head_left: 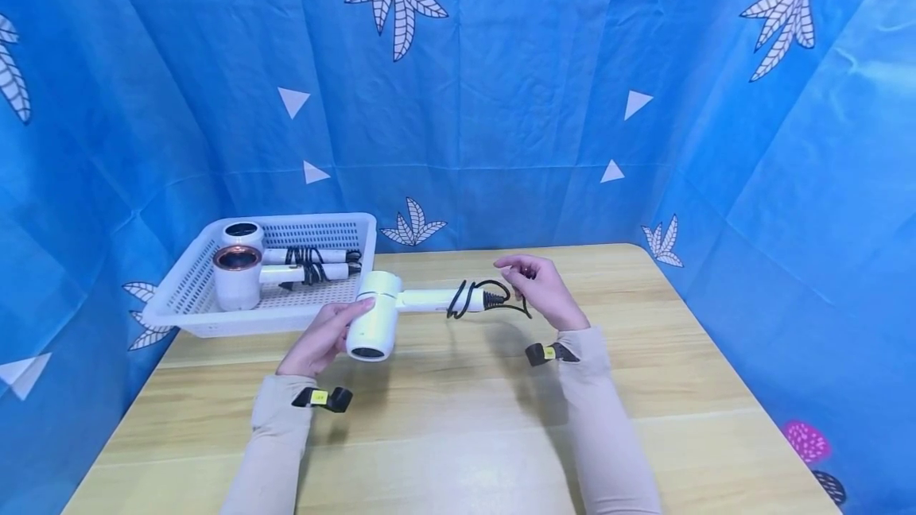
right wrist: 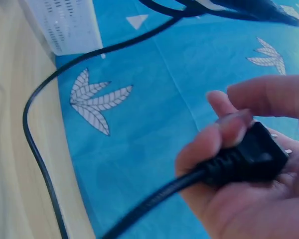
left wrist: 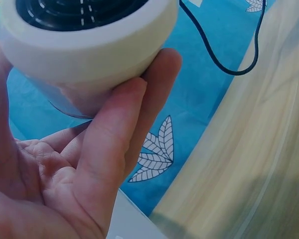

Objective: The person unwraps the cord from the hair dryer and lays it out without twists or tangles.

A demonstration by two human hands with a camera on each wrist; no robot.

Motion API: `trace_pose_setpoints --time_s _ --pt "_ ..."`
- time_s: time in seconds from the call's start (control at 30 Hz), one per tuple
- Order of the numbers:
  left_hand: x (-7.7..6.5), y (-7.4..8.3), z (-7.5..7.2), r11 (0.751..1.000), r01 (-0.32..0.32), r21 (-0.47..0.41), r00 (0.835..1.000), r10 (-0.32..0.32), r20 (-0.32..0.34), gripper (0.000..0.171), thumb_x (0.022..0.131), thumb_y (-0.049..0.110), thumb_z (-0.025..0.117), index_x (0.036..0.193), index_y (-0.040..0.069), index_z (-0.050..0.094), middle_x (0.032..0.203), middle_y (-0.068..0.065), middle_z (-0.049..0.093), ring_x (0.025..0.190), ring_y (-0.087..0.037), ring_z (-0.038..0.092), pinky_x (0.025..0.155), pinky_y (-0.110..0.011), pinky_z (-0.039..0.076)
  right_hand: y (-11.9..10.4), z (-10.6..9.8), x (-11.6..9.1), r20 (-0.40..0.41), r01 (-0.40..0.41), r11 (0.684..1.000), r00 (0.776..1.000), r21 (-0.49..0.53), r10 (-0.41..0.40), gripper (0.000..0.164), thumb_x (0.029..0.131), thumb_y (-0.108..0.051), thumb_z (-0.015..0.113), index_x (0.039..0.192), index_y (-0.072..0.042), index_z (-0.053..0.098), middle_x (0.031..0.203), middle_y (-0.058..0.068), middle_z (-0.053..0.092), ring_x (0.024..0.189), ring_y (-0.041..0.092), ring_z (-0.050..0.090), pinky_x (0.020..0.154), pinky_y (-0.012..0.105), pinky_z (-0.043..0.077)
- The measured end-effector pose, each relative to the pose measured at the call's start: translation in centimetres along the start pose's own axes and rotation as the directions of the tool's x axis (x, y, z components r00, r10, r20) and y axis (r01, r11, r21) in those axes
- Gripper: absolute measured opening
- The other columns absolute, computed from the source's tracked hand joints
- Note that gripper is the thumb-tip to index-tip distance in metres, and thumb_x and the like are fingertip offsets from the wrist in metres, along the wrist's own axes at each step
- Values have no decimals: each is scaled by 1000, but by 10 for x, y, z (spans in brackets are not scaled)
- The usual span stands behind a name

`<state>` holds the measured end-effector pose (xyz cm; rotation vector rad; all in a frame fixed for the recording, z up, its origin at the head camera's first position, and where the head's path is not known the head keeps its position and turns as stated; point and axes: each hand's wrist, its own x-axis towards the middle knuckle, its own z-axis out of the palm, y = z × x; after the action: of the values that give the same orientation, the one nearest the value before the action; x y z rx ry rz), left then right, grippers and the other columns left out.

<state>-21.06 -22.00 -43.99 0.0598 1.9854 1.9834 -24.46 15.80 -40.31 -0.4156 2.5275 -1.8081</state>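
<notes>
A white hair dryer (head_left: 375, 320) is held above the table by my left hand (head_left: 322, 340), which grips the barrel. Its dark round end grille (left wrist: 82, 12) shows in the left wrist view. The handle points right, with a black cord (head_left: 458, 304) looped loosely around its end. On the right, my right hand (head_left: 544, 291) grips the black plug (right wrist: 249, 157) of that cord, its fingers curled around it. Metal prongs peek out at the plug's end in the right wrist view. A slack length of cord hangs between handle and plug.
At the table's left back, a white slotted basket (head_left: 236, 324) holds two more white hair dryers, one with a copper-coloured ring (head_left: 239, 258), both with cords wrapped around their handles. A blue patterned curtain (head_left: 529, 102) surrounds the wooden table (head_left: 458, 435).
</notes>
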Motion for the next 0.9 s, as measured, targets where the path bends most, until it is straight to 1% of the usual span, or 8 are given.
trace_pose_setpoints --time_s 0.17,0.3,0.43,0.53,0.63,0.73,0.83,0.9 --pt "-2 0 -2 1000 -8 -10 1000 8 0 36 106 37 56 112 3 66 87 3 76 79 -10 74 72 -27 62 1 -7 -2 79 -48 988 995 -150 60 39 99 -2 55 138 -1 61 86 3 51 84 27 62 74 28 57" --pt "-4 2 -4 1000 -7 -18 1000 7 -6 34 106 37 57 113 5 65 88 4 75 79 -9 73 71 -24 61 3 -10 -2 44 -83 962 994 -259 98 44 96 -1 50 140 2 56 96 12 58 87 23 67 75 33 57" --pt "-5 3 -5 1000 -6 -18 1000 6 3 40 106 38 56 119 1 63 90 4 75 82 -9 73 75 -26 62 7 -12 -1 -47 -108 900 994 -423 97 46 96 -6 45 139 8 55 121 27 67 105 34 70 88 45 58" --pt "-5 4 -4 1000 -1 -21 1000 1 -3 42 105 38 58 122 0 62 91 4 75 83 -9 73 75 -25 61 10 -14 -2 -109 -185 842 983 -507 150 47 97 -10 42 137 12 54 136 32 62 122 41 64 106 54 53" --pt "-5 5 -4 1000 5 -17 1000 -5 0 44 105 39 57 124 -1 61 92 4 75 84 -8 72 75 -23 61 13 -17 -4 -149 -276 791 961 -547 232 47 99 -14 39 134 12 53 129 32 64 116 42 65 102 55 53" --pt "-5 6 -3 1000 11 -24 1000 -11 -6 44 105 39 58 125 -1 61 93 4 75 85 -9 72 75 -23 60 16 -22 -6 -157 -336 745 940 -576 302 43 100 -20 36 127 10 54 106 24 65 95 35 65 90 51 56" --pt "-6 7 -3 1000 11 -20 1000 -12 -9 44 105 39 57 124 0 61 93 5 75 85 -9 72 76 -23 60 17 -27 -8 -146 -365 717 925 -594 351 36 101 -25 33 107 3 57 85 14 54 77 27 56 82 47 54" --pt "-6 8 -4 1000 10 -18 1000 -10 -12 43 105 39 57 123 1 62 92 5 75 85 -8 72 75 -22 60 17 -30 -9 -136 -360 707 925 -609 354 33 101 -26 33 89 -5 54 78 11 49 73 24 52 79 45 53"
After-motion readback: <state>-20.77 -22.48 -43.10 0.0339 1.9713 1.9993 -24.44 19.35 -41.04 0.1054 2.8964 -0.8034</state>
